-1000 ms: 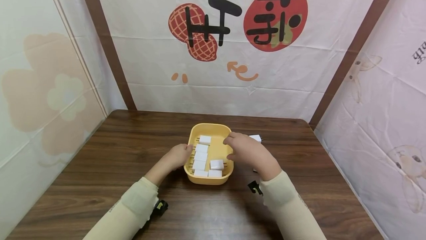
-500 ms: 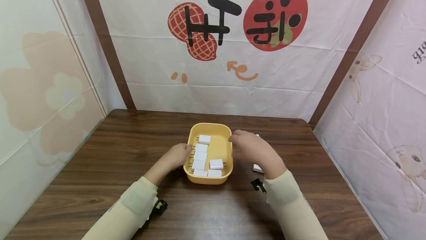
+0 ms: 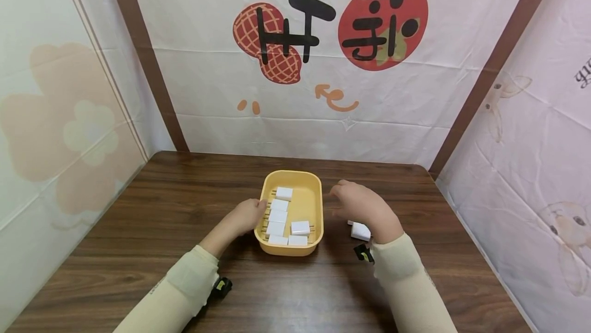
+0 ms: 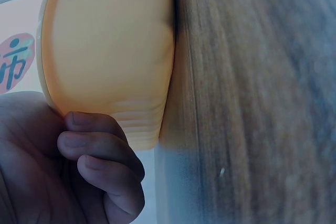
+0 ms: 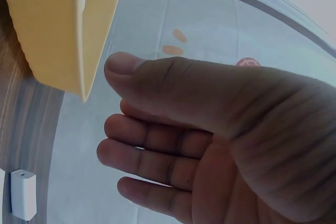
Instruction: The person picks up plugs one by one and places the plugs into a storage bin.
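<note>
A yellow plastic basket (image 3: 295,252) stands on the wooden table with several white two-pronged charger plugs (image 3: 278,217) inside. Most of the plugs line its left side, prongs to the left; one (image 3: 300,228) lies near the front right with prongs to the right. My left hand (image 3: 245,216) grips the basket's left rim, thumb over the edge and curled fingers (image 4: 97,140) against the outer wall. Just right of the basket, my right hand (image 3: 367,209) hovers with nothing in it, its fingers (image 5: 152,161) loosely extended. Below it on the table lies a white charger plug (image 3: 360,231).
Dark wooden table (image 3: 184,189) surrounds the basket. Behind it hangs a printed white cloth (image 3: 208,92), with further cloths at both sides. Straps with small black mounts (image 3: 222,287) sit on both wrists, over light sleeves.
My right hand has moved from over the basket's right side out to the right, uncovering the plug on the table below it. My left hand has stayed at the left rim.
</note>
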{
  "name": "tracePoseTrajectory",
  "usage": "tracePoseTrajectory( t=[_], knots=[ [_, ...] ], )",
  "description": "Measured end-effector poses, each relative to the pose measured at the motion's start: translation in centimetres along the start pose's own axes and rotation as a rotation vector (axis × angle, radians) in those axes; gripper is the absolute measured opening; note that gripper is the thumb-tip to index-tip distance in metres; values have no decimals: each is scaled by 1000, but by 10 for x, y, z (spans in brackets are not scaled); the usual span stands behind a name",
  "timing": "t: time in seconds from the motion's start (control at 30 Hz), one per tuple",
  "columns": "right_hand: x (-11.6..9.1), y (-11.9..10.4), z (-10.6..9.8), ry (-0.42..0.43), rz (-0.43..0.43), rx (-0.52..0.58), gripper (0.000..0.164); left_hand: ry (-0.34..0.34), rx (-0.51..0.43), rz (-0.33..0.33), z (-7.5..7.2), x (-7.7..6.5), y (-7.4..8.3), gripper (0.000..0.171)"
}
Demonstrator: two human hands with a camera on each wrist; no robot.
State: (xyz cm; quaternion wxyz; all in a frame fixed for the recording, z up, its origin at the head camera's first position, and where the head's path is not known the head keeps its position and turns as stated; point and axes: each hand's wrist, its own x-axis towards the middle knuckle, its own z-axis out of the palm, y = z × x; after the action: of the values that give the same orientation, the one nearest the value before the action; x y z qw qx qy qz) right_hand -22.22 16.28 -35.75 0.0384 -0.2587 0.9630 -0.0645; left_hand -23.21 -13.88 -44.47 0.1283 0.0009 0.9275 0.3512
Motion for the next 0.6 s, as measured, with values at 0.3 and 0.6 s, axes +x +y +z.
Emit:
tracePoseTrajectory(
  t=[0.3, 0.6],
  knots=[
    [0, 8, 0, -26, 28, -6, 39, -7, -4, -9, -1, -1, 0, 48],
    [6, 18, 7, -63, 76, 58, 7, -5, 4, -3, -1, -3, 0, 49]
  ],
)
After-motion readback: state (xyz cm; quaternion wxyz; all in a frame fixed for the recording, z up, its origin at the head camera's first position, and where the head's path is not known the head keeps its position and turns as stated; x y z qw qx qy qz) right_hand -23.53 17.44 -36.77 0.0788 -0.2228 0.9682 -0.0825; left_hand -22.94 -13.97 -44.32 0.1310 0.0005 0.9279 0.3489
